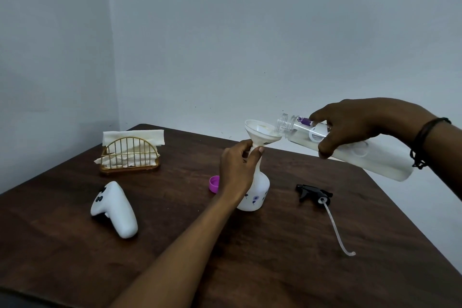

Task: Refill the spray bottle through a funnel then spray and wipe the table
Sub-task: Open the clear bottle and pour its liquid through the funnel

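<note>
A white spray bottle (257,190) with small flower prints stands mid-table, its top off. A white funnel (261,134) sits in its neck. My left hand (237,170) is shut around the bottle's neck just under the funnel. My right hand (360,125) grips a clear refill bottle (370,155) holding milky white liquid, tipped sideways with its open mouth at the funnel's rim. White liquid runs into the funnel. The black trigger sprayer head (312,192) with its long clear tube lies on the table to the right.
A purple cap (214,184) lies behind my left wrist. A gold wire holder of paper napkins (130,152) stands at the back left. A white controller-shaped object (113,209) lies at the left. The dark wooden table (250,257) meets pale walls behind.
</note>
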Available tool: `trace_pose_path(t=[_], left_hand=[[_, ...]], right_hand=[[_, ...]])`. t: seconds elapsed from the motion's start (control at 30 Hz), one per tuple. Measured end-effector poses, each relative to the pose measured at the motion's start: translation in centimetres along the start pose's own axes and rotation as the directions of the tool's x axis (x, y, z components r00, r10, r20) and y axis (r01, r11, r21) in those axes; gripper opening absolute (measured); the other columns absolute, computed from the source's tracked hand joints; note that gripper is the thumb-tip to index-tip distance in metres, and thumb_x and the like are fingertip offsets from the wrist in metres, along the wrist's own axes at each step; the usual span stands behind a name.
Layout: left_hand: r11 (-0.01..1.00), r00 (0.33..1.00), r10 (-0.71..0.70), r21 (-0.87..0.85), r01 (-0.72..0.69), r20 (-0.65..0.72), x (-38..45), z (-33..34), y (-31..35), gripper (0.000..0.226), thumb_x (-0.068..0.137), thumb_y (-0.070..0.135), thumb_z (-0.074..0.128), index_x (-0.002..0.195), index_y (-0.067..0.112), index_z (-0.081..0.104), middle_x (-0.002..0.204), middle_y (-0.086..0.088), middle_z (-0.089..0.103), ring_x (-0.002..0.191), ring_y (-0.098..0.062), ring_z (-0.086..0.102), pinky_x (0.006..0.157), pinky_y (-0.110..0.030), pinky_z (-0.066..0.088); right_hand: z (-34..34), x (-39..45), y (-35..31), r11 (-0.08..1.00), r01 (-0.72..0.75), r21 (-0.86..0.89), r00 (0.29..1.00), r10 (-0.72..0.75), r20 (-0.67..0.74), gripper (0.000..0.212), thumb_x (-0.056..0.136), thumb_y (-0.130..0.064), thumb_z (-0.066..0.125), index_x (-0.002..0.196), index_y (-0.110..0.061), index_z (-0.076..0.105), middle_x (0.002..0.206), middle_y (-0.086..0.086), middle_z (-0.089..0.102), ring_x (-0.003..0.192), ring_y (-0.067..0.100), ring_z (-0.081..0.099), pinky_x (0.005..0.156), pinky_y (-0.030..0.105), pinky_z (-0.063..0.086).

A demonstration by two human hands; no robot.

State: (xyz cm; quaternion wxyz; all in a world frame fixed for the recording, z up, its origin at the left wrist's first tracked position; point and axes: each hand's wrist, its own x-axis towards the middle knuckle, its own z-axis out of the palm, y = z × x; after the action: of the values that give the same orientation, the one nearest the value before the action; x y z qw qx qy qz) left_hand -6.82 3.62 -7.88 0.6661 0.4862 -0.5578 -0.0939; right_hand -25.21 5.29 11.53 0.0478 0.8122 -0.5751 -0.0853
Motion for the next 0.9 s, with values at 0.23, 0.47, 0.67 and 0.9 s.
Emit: trace_pose_path(t=[0.23,0.47,0.67,0.9], left_hand=[[1.0,1.0,-0.002,-0.003,0.002,-0.009,0.05,0.04,-0.15,0.018,0.091,0.03,0.066,0.095,0.014,0.073,0.081,0.005,0.073,0.08,-0.004,0.063,0.063,-0.021,0.048],[1.0,1.0,-0.003,-0.003,0.003,-0.013,0.04,0.04,-0.17,0.019,0.09,0.03,0.066,0.095,0.013,0.074,0.081,0.004,0.073,0.076,-0.006,0.063,0.065,-0.025,0.048],[1.0,1.0,-0.004,0.005,0.004,-0.006,0.02,-0.02,0.0,0.02,0.091,0.032,0.066,0.095,0.013,0.073,0.081,0.005,0.073,0.071,-0.002,0.063,0.061,-0.016,0.045],[1.0,1.0,-0.01,0.002,0.01,-0.017,-0.02,-0.01,0.05,0.019,0.09,0.03,0.067,0.093,0.012,0.073,0.079,0.005,0.071,0.07,-0.007,0.062,0.063,-0.021,0.045]], right_hand=[[-0.07,0.58,0.01,0.999,-0.024,0.037,0.999,0.023,0.032,0.065,0.066,-0.042,0.082,0.124,-0.037,0.053,0.099,0.0,0.066,0.09,0.022,0.068,0.081,0.04,0.06],[-0.35,0.5,-0.08,0.996,-0.05,0.079,0.998,0.047,0.045,0.069,0.066,-0.036,0.084,0.127,-0.034,0.052,0.101,0.004,0.062,0.071,0.025,0.068,0.056,0.028,0.051],[-0.56,0.39,-0.25,0.996,-0.048,0.073,0.998,0.045,0.045,0.067,0.067,-0.036,0.083,0.126,-0.034,0.052,0.099,0.002,0.062,0.065,0.022,0.066,0.056,0.027,0.05],[-0.78,0.49,-0.55,0.999,-0.049,-0.009,0.999,0.049,0.016,0.072,0.065,-0.04,0.083,0.13,-0.036,0.052,0.093,0.002,0.065,0.085,0.026,0.071,0.064,0.031,0.055]])
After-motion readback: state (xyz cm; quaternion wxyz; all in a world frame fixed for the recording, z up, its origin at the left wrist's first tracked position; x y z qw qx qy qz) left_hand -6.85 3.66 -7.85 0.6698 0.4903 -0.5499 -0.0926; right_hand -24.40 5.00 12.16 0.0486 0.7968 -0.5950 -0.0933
